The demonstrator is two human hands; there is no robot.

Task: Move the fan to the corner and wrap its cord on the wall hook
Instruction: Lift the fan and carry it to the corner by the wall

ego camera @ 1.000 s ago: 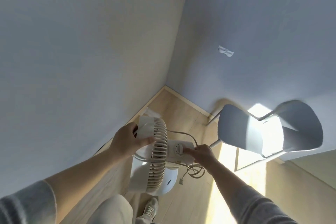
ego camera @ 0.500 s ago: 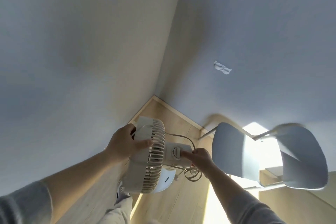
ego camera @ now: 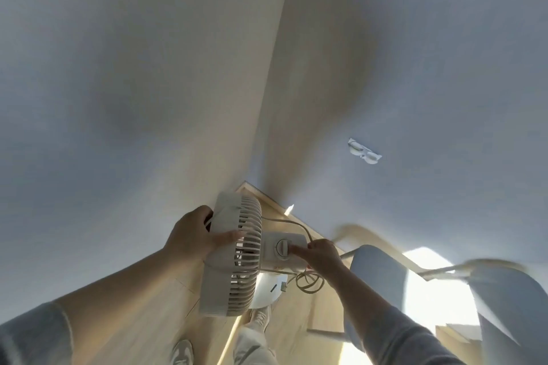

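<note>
The left hand (ego camera: 197, 235) reaches forward, fingers wrapped over the fan (ego camera: 234, 255) grille's rim. The right hand (ego camera: 318, 252) closes on its motor housing, cord (ego camera: 308, 281) looped below. The fan hangs above the floor (ego camera: 166, 299) near the corner.

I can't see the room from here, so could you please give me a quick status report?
Left hand on fan grille, right hand on its motor housing. Fan carried, corner ahead. Cord dangling, hook bare. Chair close on right.

Dim, wide-angle-warped walls; sun glare lower right, motion-blurred chair (ego camera: 498, 284)
</note>
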